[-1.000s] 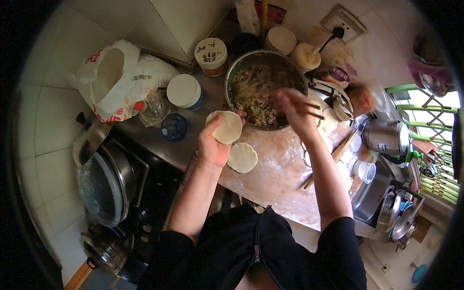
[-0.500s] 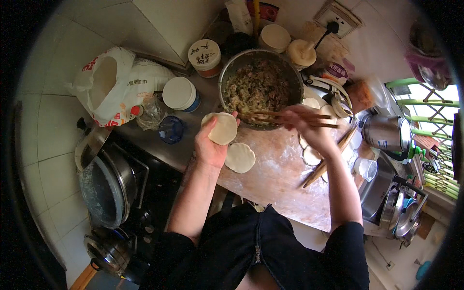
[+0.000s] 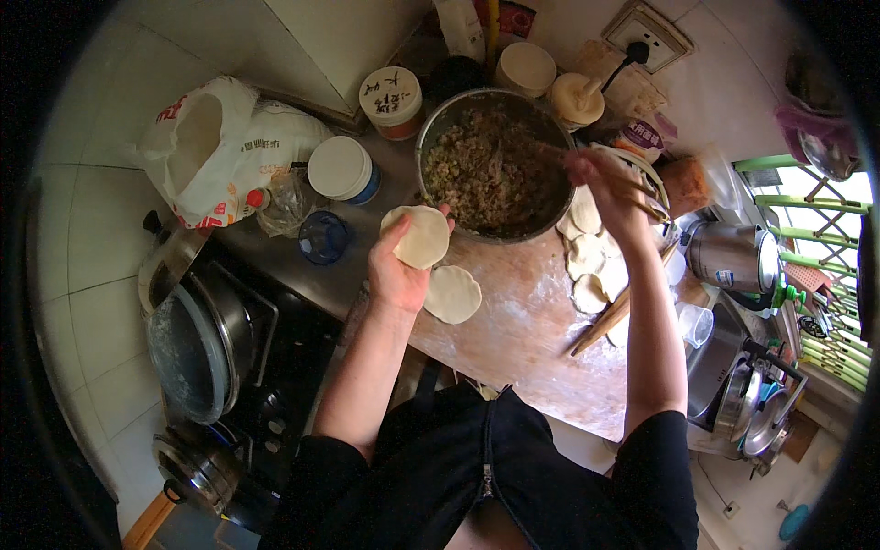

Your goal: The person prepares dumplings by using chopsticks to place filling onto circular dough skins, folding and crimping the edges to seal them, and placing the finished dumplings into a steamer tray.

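while the left hand (image 3: pixel 396 270) cups a wrapper (image 3: pixel 416 236), chopsticks (image 3: pixel 587 167) dip into filling (image 3: pixel 486 174).

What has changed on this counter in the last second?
The right hand swung its chopsticks from beside the bowl back over the filling. The left hand kept the dough wrapper flat on its palm; the second wrapper stayed on the board.

Head-worn fisheye — steeply down, close.

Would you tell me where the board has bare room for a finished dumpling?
Bare: the board between the lone wrapper and rolling pin, down to its near edge. Crowded: wrappers right of the bowl; jars behind.
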`<state>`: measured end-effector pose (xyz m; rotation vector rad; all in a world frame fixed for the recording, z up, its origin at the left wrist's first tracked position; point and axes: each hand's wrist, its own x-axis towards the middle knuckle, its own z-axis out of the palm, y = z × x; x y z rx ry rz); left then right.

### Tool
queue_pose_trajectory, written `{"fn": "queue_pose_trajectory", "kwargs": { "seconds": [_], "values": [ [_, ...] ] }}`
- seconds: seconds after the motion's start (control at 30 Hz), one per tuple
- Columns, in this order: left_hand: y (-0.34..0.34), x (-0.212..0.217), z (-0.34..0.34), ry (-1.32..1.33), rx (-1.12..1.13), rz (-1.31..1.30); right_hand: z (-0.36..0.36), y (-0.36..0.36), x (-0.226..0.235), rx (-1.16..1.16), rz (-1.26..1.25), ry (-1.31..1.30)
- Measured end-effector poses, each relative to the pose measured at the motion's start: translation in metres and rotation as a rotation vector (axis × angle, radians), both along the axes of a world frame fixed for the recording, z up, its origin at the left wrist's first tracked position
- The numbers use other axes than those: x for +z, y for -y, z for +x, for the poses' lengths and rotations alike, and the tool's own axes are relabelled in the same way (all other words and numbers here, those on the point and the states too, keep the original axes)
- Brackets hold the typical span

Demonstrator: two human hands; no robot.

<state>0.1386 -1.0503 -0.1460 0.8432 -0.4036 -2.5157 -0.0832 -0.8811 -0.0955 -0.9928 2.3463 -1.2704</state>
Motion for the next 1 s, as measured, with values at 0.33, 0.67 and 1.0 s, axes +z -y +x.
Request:
{"fn": "queue_pose_trajectory", "kwargs": {
  "seconds": [0.33, 0.67, 1.0],
  "values": [
    [-0.003, 0.006, -0.003, 0.049, 0.012, 0.011, 0.044, -0.027, -0.019, -0.263, -0.239, 0.679],
    [-0.003, 0.011, 0.001, 0.088, 0.054, -0.005, 0.060, -0.024, -0.043, -0.430, -0.502, 1.124],
    [0.012, 0.036, -0.033, 0.191, 0.090, -0.169, 0.051, -0.039, -0.018, -0.435, -0.680, 1.002]
  ]
}}
